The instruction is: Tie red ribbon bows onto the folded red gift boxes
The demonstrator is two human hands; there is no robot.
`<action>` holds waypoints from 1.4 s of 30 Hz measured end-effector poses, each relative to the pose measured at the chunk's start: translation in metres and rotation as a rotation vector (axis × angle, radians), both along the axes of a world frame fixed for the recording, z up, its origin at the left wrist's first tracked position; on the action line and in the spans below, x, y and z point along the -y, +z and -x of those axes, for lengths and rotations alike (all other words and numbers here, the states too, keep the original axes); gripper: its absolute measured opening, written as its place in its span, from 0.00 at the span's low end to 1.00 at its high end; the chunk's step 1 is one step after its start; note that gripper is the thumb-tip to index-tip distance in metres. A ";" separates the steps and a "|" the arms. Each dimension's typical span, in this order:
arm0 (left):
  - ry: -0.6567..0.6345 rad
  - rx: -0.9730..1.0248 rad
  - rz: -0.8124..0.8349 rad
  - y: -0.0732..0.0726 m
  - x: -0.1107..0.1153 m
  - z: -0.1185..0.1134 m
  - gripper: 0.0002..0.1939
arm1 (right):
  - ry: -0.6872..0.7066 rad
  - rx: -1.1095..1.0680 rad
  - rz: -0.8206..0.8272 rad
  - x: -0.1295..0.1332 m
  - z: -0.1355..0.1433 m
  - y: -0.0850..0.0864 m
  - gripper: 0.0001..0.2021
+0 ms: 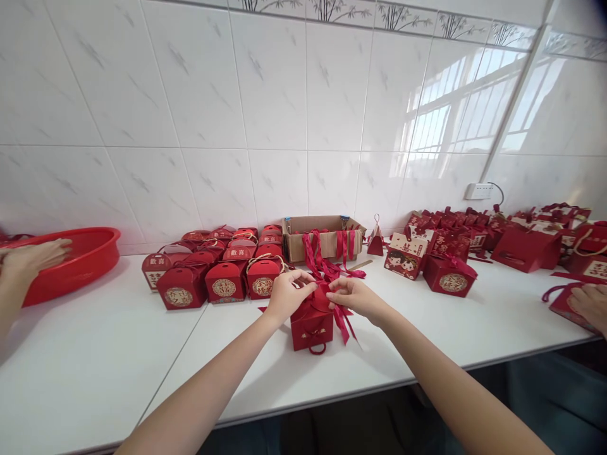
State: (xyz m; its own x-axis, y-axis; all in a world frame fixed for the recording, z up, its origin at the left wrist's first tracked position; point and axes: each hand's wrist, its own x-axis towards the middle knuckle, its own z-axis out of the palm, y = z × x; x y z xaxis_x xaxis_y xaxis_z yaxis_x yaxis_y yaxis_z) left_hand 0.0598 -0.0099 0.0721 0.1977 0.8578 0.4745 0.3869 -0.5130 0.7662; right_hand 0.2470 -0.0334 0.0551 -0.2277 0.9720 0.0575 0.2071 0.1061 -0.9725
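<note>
A small red gift box [312, 330] with gold print and a dark red cord loop hanging at its front stands on the table before me. My left hand [290, 296] pinches at the left side of its folded top. From the right, my right hand [353, 297] has thumb and fingertips closed on the other side of the top. Dark red ribbon [342, 322] trails beside the box, under my right hand. The fingers partly cover the lid, so exact contact is hard to see.
Red gift boxes [222, 287] stand in rows to the left. Behind is a cardboard box [298, 246] with ribbons over its rim. More boxes [450, 278] crowd the right. Other people's hands are at a red basin [95, 268] and a box [564, 303] far right.
</note>
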 end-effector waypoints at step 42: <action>-0.154 -0.474 -0.316 0.010 0.006 0.048 0.08 | -0.268 0.162 -0.234 -0.007 0.054 -0.008 0.08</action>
State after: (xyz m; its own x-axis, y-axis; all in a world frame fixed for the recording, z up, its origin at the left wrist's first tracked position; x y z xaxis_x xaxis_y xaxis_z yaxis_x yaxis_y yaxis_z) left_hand 0.0120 -0.0163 0.0825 0.5616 0.6334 0.5323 0.5525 -0.7660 0.3286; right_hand 0.1934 -0.0268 0.0475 0.0081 0.9631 0.2691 0.4068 0.2426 -0.8807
